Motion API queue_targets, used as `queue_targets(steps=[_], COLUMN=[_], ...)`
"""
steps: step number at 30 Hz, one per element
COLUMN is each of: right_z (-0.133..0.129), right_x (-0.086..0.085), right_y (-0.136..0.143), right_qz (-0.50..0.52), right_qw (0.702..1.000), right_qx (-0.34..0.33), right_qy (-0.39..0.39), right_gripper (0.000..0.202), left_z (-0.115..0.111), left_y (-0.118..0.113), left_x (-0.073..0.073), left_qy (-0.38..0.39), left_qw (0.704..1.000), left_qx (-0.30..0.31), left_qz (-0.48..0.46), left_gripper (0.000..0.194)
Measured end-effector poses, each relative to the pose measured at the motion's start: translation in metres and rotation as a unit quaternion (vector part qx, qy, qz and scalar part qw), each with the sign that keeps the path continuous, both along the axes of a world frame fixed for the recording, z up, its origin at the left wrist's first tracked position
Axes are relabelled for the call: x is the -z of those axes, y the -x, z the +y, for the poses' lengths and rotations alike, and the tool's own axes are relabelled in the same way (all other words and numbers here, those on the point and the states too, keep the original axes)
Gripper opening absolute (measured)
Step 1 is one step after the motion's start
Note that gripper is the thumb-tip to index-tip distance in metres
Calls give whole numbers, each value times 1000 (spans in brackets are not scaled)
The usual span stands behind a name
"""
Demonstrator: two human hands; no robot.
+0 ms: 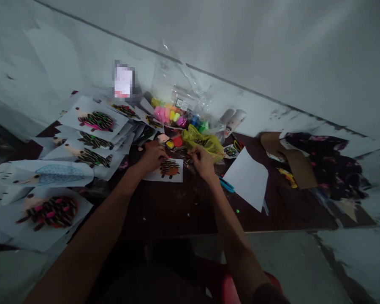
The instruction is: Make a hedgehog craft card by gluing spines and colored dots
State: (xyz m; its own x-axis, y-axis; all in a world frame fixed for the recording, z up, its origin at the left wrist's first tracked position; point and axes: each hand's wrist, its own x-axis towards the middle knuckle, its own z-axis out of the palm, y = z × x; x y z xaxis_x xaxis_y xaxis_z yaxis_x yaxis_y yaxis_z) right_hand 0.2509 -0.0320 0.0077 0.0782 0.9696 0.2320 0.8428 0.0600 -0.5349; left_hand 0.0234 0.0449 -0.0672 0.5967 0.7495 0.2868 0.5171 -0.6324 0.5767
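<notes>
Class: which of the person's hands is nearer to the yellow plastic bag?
Right. The right hand lies just below the yellow plastic bag, at its edge; the left hand rests further left, on the hedgehog paper.

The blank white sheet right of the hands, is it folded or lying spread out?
Spread out: the white sheet lies flat on the dark table, no crease visible.
</notes>
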Motion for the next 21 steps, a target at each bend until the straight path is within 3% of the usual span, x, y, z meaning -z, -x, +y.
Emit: queue_targets(steps=[8,15,21], right_z=[-15,-25,-36], right_x=[5,-2,8], right_y=[3,13,21], right_qz=[107,60,26], right_qw=[992,993,989], right_qx=[-44,-99,-136], right_qy=[50,20,43], right_gripper=[22,26,31], left_z=[-2,-2,-2], left_y=[1,2,1], left_x=[-2,-2,-3], left_qy=[12,11,23], left_qw=[1000,1000,1000], left_qx=[-1,-1,-9], left_qz=[-13,-9,8], left_gripper=[25,27,28])
